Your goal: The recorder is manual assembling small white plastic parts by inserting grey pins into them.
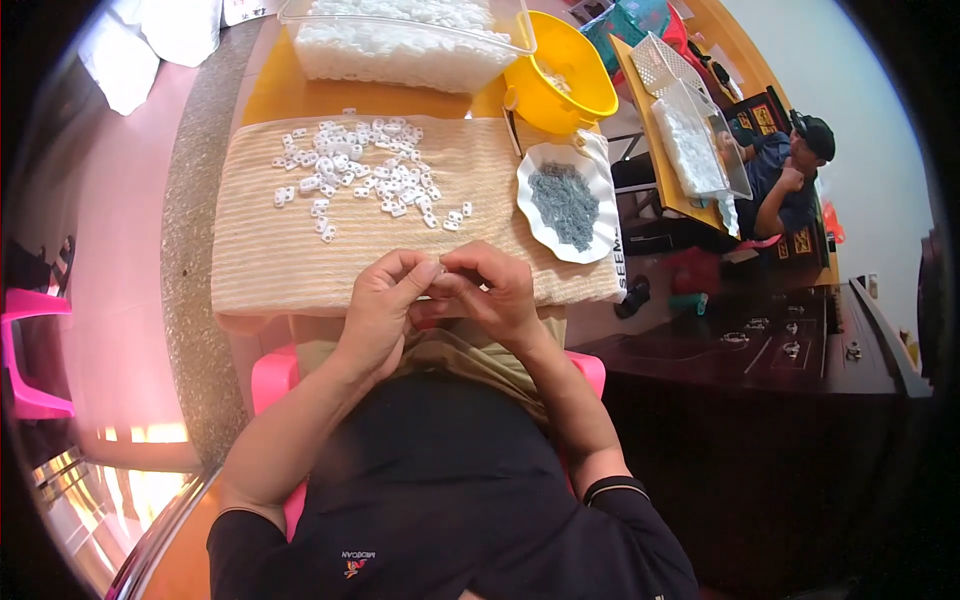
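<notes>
My left hand (388, 305) and my right hand (488, 292) meet just over the near edge of the towel-covered table. Thumbs and forefingers of both are pinched together, and whatever lies between them is too small and covered to name. Beyond my hands, a loose pile of small white plastic pieces with holes (345, 160) is spread on the striped tan towel (260, 240). To the right of it stands a white scalloped dish (535, 228), holding a heap of small dark grey pieces (565, 205) that I cannot make out singly.
At the table's far side stand a clear bin (410, 45) full of white pieces and a yellow basin (575, 75). A thin stick-like tool (512, 125) lies near the basin. Another person (780, 170) sits at a table on the right, beside a clear bin of white pieces (695, 150).
</notes>
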The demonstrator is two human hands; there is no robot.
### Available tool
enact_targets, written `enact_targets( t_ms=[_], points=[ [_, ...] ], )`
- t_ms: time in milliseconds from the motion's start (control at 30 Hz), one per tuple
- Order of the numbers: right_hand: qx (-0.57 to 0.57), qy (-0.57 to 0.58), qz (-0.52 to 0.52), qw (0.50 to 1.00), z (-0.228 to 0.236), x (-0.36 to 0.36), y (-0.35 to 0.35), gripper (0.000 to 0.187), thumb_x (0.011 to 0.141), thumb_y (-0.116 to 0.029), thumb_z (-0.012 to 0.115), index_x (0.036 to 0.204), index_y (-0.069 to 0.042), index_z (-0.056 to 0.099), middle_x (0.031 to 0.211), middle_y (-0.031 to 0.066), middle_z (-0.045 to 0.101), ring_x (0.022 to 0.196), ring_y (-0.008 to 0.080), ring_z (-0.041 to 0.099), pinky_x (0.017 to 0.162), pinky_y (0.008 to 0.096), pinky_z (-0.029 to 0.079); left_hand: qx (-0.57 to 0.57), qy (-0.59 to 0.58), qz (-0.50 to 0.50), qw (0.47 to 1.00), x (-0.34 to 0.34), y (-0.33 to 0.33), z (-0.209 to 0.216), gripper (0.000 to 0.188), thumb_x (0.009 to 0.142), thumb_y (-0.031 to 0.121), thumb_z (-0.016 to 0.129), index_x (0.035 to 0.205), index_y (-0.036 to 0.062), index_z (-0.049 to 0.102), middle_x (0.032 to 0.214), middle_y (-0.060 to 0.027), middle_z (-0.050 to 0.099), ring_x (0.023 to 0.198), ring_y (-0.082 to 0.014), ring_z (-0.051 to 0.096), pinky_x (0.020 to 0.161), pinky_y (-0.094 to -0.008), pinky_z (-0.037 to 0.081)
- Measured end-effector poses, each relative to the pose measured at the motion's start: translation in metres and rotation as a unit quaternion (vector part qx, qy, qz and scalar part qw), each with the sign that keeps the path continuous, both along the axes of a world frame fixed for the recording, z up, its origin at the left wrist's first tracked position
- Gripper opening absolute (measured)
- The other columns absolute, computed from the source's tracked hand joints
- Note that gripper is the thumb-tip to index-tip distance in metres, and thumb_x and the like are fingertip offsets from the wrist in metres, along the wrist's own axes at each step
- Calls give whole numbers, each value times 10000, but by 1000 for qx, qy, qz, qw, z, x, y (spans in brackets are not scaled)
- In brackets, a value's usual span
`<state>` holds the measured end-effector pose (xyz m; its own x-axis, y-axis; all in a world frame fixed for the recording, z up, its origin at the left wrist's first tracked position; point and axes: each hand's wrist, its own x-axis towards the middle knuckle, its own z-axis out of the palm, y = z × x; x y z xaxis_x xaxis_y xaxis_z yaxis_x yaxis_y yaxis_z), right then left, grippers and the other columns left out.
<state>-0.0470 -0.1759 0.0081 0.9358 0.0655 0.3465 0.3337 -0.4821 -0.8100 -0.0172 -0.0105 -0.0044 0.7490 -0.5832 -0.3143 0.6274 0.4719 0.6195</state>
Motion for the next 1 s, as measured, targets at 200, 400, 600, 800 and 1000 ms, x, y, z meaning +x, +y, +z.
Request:
enact_targets(
  t_ms=[200, 400, 600, 800, 1000],
  points=[
    [-45, -55, -4, 997, 10, -7, -6, 153, 757, 23, 723, 884, 4, 640, 806, 89, 638, 685, 168, 626, 589, 266, 506, -1, 30, 5, 1000, -2, -1, -4, 128, 945, 175, 572, 929, 48, 578, 893, -64, 644, 745, -117, 615, 677, -257, 538],
    [-236, -82, -170, 953, 18, -13, -59, 159, 760, -7, 706, 907, -1, 645, 859, 118, 634, 678, 238, 621, 606, 311, 507, -3, 19, 35, 999, -1, -1, -6, 114, 939, 141, 575, 929, 28, 580, 919, -88, 645, 788, -121, 626, 726, -262, 559],
    [-406, -12, -207, 890, 28, -13, -84, 247, 819, -214, 683, 979, -27, 661, 975, 131, 611, 910, 327, 563, 777, 405, 468, 20, 34, 40, 998, -3, -3, -4, 91, 913, 98, 605, 927, 12, 581, 924, -103, 647, 777, -129, 634, 717, -260, 570],
    [-441, 4, -196, 876, 21, -10, -89, 286, 820, -253, 682, 987, -22, 659, 1006, 138, 594, 961, 329, 534, 790, 401, 458, 24, 34, 36, 998, -4, -3, -4, 88, 910, 90, 606, 928, 6, 582, 917, -104, 648, 768, -125, 637, 706, -251, 574],
    [-412, -12, -199, 889, 14, -12, -91, 263, 798, -222, 705, 971, -29, 658, 996, 138, 595, 947, 329, 541, 788, 402, 460, 22, 37, 27, 999, -4, -3, -4, 81, 910, 88, 606, 921, 11, 583, 907, -93, 645, 766, -117, 635, 694, -239, 573]
  ],
)
